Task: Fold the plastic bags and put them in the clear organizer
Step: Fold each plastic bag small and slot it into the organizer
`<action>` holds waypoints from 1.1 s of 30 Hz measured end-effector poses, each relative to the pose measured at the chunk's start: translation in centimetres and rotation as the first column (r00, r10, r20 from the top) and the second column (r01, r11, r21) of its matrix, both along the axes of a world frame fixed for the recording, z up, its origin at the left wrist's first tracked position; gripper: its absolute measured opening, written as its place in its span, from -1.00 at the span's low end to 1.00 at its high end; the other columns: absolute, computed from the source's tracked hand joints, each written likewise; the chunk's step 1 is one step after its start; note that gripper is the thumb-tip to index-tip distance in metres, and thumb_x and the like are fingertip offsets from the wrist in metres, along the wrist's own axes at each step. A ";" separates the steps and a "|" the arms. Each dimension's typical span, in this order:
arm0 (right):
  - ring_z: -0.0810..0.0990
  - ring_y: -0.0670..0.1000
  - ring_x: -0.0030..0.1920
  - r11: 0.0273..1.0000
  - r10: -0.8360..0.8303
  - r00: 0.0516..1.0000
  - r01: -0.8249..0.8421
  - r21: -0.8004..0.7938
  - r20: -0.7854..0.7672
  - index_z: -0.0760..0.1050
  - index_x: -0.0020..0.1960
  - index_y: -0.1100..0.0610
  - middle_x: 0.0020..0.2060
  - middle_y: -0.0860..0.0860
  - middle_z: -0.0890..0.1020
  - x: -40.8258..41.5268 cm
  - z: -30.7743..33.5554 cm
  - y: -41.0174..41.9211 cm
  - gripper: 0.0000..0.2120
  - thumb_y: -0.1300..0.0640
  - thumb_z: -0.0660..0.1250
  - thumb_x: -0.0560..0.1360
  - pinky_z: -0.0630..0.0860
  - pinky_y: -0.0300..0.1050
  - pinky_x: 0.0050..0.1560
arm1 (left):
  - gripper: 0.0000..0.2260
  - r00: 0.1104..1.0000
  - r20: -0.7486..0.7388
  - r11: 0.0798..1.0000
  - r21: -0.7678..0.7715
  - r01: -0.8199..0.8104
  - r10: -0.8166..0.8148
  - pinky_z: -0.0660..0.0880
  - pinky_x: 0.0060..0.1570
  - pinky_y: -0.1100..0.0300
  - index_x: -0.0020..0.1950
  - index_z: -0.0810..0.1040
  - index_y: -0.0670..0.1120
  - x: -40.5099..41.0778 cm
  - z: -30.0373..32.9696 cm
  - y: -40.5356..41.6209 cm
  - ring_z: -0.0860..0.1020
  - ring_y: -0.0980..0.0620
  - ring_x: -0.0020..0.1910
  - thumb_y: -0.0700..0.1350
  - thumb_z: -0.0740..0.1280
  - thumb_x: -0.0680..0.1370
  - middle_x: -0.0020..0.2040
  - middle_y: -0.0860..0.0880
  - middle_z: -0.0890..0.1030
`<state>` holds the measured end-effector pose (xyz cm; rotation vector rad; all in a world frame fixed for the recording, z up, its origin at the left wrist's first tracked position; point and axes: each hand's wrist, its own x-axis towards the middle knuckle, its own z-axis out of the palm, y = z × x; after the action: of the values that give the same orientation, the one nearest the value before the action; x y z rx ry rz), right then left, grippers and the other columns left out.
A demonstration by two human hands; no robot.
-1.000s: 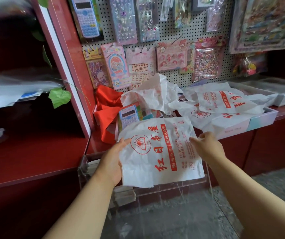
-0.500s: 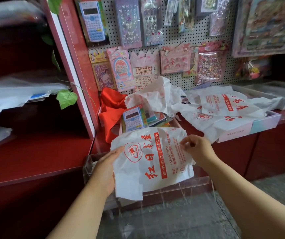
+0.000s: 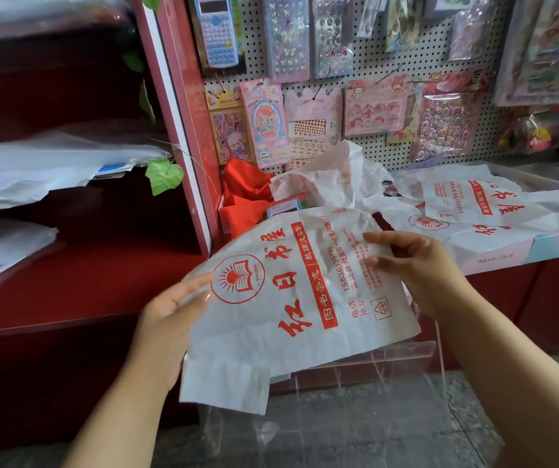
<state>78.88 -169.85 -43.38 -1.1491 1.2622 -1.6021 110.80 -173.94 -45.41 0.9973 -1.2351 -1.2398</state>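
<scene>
A white plastic bag (image 3: 291, 298) with red print is held up in front of me, lifted off the clear organizer (image 3: 403, 352) below it. My left hand (image 3: 173, 315) pinches its left edge, thumb on the printed side. My right hand (image 3: 416, 268) grips the upper right part, fingers curled over the front. The bag's handle flap hangs at the lower left. More white printed bags (image 3: 467, 207) lie loose on the red counter behind, and one crumpled bag (image 3: 332, 177) stands against the pegboard.
A red cloth (image 3: 244, 197) and a boxed calculator (image 3: 285, 206) sit behind the bag. A pastel box (image 3: 541, 244) lies under the loose bags. The pegboard (image 3: 406, 55) carries sticker packs. Red shelves (image 3: 68, 282) with wrapped stock stand at the left.
Both hands have raised the bag off the organizer and tilted it toward me. The right hand moved from the bag's edge to gripping its upper right part.
</scene>
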 end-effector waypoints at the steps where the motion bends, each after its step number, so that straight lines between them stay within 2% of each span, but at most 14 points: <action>1: 0.72 0.04 -0.10 1.000 0.001 1.000 0.000 -0.018 0.021 0.66 -0.03 0.12 -0.08 0.05 0.73 0.1 -0.1 0.0 -0.69 0.36 0.46 0.27 0.64 -0.18 -0.16 | -0.79 1.000 0.002 1.000 -0.013 -0.015 0.015 0.55 0.15 -0.10 0.13 0.63 -0.15 0.4 0.1 0.1 0.65 -0.18 0.07 -0.32 0.28 0.57 0.07 -0.18 0.69; 5: 0.70 0.07 -0.02 0.998 0.026 0.999 -0.023 -0.057 0.045 0.68 -0.05 0.11 -0.06 0.04 0.73 0.2 -0.7 0.0 -0.67 0.27 0.48 0.19 0.64 -0.17 -0.12 | -0.75 0.999 0.028 0.993 -0.113 -0.029 0.033 0.62 -0.10 0.24 0.05 0.65 -0.08 1.4 0.1 0.6 0.69 0.01 -0.03 -0.36 0.26 0.56 -0.01 -0.05 0.72; 9: 0.69 0.04 0.01 0.990 0.095 0.995 -0.092 -0.108 0.026 0.72 -0.06 0.01 -0.02 0.05 0.72 0.1 -1.3 -0.2 -0.50 0.05 0.66 0.00 0.61 -0.22 -0.07 | -0.67 0.992 0.100 0.975 -0.217 -0.053 0.076 0.49 -0.07 0.46 0.08 0.62 0.01 1.8 -0.3 0.5 0.63 0.22 0.01 -0.40 0.30 0.53 -0.03 0.14 0.71; 11: 0.69 0.05 0.03 0.992 0.091 0.996 -0.091 -0.093 0.000 0.70 -0.04 0.03 -0.03 0.03 0.72 0.2 -1.5 -0.2 -0.58 0.12 0.62 0.10 0.61 -0.22 -0.06 | -0.63 0.988 0.112 0.975 -0.210 -0.079 0.104 0.48 0.00 0.44 0.10 0.62 0.09 2.1 -0.7 0.3 0.62 0.21 0.05 -0.39 0.33 0.53 0.00 0.14 0.71; 13: 0.69 0.02 0.01 0.996 0.061 0.998 -0.063 -0.058 -0.028 0.65 0.02 0.05 -0.06 0.00 0.73 0.5 -1.3 0.0 -0.63 0.28 0.48 0.23 0.61 -0.26 -0.10 | -0.59 0.977 0.161 0.970 -0.216 -0.106 0.143 0.47 0.18 0.25 0.11 0.64 0.18 2.6 -1.1 0.0 0.61 0.09 0.14 -0.34 0.38 0.52 0.10 0.07 0.69; 14: 0.70 -0.02 -0.03 0.998 0.043 0.998 -0.045 -0.044 -0.045 0.63 0.04 0.06 -0.08 0.00 0.73 0.6 -1.2 0.1 -0.64 0.33 0.44 0.28 0.61 -0.30 -0.16 | -0.56 0.967 0.194 0.967 -0.227 -0.119 0.165 0.45 0.22 0.17 0.10 0.64 0.26 2.8 -1.3 -0.1 0.61 0.07 0.11 -0.31 0.41 0.52 0.10 0.07 0.68; 17: 0.70 -0.13 -0.18 0.999 -0.018 0.994 0.015 -0.030 -0.104 0.61 0.07 0.05 -0.10 -0.01 0.72 1.2 -0.6 0.6 -0.66 0.36 0.42 0.37 0.52 -0.41 -0.40 | -0.53 0.914 0.318 0.942 -0.296 -0.159 0.254 0.45 -0.02 0.28 0.03 0.60 0.42 2.9 -1.2 0.0 0.48 0.16 -0.22 -0.23 0.45 0.50 -0.22 0.21 0.63; 19: 0.64 -0.23 -0.35 0.997 -0.079 0.971 0.074 -0.029 -0.225 0.59 0.11 0.05 -0.10 -0.01 0.69 1.5 -0.4 0.8 -0.66 0.33 0.44 0.39 0.46 -0.46 -0.47 | -0.61 0.864 0.390 0.920 -0.345 -0.185 0.319 0.43 -0.24 0.41 0.07 0.60 0.33 2.7 -0.8 0.3 0.40 0.24 -0.39 -0.20 0.46 0.49 -0.35 0.23 0.60; 20: 0.59 -0.26 -0.44 0.994 -0.110 0.947 0.105 -0.031 -0.302 0.58 0.12 0.05 -0.12 -0.03 0.67 1.5 -0.4 0.8 -0.67 0.32 0.44 0.42 0.42 -0.47 -0.52 | -0.64 0.841 0.415 0.911 -0.360 -0.199 0.348 0.43 -0.28 0.41 0.08 0.61 0.28 2.6 -0.6 0.4 0.41 0.25 -0.43 -0.19 0.47 0.49 -0.34 0.22 0.62; 23: 0.53 -0.30 -0.52 0.984 -0.173 0.875 0.168 -0.051 -0.453 0.59 0.07 0.07 -0.17 -0.05 0.63 1.6 -0.4 0.9 -0.77 0.28 0.43 0.46 0.36 -0.48 -0.58 | -0.70 0.791 0.458 0.889 -0.397 -0.227 0.406 0.55 -0.13 0.26 -0.11 0.60 0.28 2.6 -0.4 0.3 0.60 0.29 -0.24 -0.17 0.48 0.47 -0.20 0.24 0.69; 26: 0.55 -0.31 -0.44 0.972 -0.231 0.794 0.209 -0.105 -0.562 0.61 -0.08 0.05 -0.18 -0.03 0.62 1.7 -0.5 0.7 -0.89 0.24 0.44 0.46 0.38 -0.46 -0.54 | -0.77 0.749 0.501 0.880 -0.413 -0.232 0.433 0.52 -0.19 0.23 -0.21 0.62 0.19 2.5 -0.4 0.3 0.62 0.24 -0.20 -0.18 0.49 0.46 -0.22 0.28 0.65; 29: 0.55 -0.13 -0.30 0.962 -0.271 0.721 0.233 -0.144 -0.637 0.56 -0.22 -0.09 -0.15 -0.07 0.56 1.4 -0.9 0.1 -0.79 0.20 0.45 0.46 0.44 -0.42 -0.37 | -0.85 0.747 0.504 0.881 -0.412 -0.233 0.434 0.52 -0.21 0.11 -0.23 0.65 0.08 2.5 -0.6 0.0 0.62 0.09 -0.22 -0.17 0.50 0.45 -0.25 0.11 0.67; 31: 0.51 -0.07 -0.15 0.961 -0.273 0.738 0.244 -0.133 -0.617 0.53 -0.26 -0.11 -0.11 -0.09 0.49 1.2 -1.1 -0.3 -0.77 0.18 0.44 0.47 0.47 -0.35 -0.22 | -0.86 0.785 0.464 0.886 -0.408 -0.222 0.410 0.48 -0.23 0.23 -0.28 0.64 0.06 2.6 -0.6 -0.2 0.55 0.16 -0.25 -0.14 0.54 0.39 -0.18 0.08 0.62; 33: 0.52 -0.02 -0.09 0.968 -0.243 0.793 0.239 -0.082 -0.559 0.52 -0.23 -0.04 -0.09 -0.10 0.50 1.0 -1.3 -0.6 -0.82 0.15 0.39 0.51 0.48 -0.30 -0.23 | -0.86 0.874 0.368 0.920 -0.344 -0.188 0.317 0.38 -0.26 0.43 -0.35 0.60 0.07 2.4 -0.4 -0.2 0.48 0.29 -0.24 -0.13 0.49 0.35 -0.09 0.12 0.54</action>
<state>79.91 -170.42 -44.70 -1.5958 1.8514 -1.4854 113.24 -174.16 -45.82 1.1904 -1.5088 -0.6194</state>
